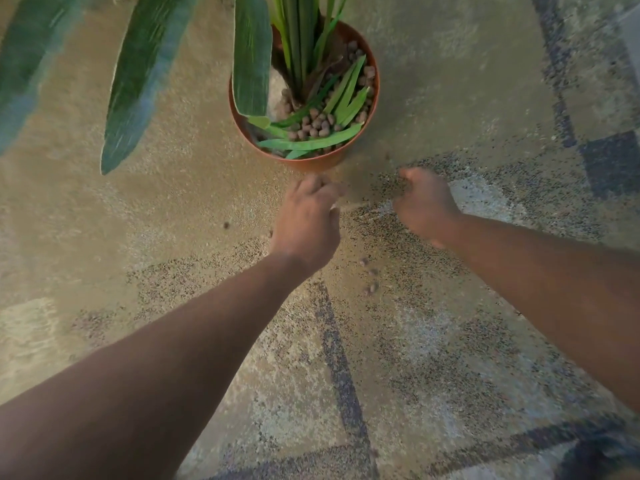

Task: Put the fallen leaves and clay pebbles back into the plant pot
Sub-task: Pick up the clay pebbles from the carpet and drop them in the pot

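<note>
Plant pot: round terracotta-coloured plastic plant pot (239,114) stands upright on the floor at 12 o'clock in the head view, its near rim just beyond both hands.
Pot contents: brown clay pebbles (317,123) cover the surface inside, with narrow green fallen leaves (311,143) lying flat across them toward the near rim; upright green stems (300,39) rise from the middle.
Foliage: broad dark-green striped leaves (138,77) hang out of the pot toward 10 and 11 o'clock, blurred at the frame's edge.
Left hand: the left hand (306,216) sits at 6 o'clock of the pot, just short of its rim, back of the hand up, fingers curled under; something small and brownish shows at the fingertips, but blur makes it impossible to tell whether the hand grips anything.
Right hand: the right hand (424,204) hovers at 5 o'clock of the pot, near it but apart, fingers curled into a loose fist; whether it holds anything cannot be told.
Loose pebbles: a few stray brown pebbles (371,282) lie on the floor at 6 o'clock of the hands, between the two forearms; single ones (227,225) rest at 9 o'clock of the left hand.
Floor: speckled beige carpet (450,358) with dark blue-grey stripes runs under everything.
</note>
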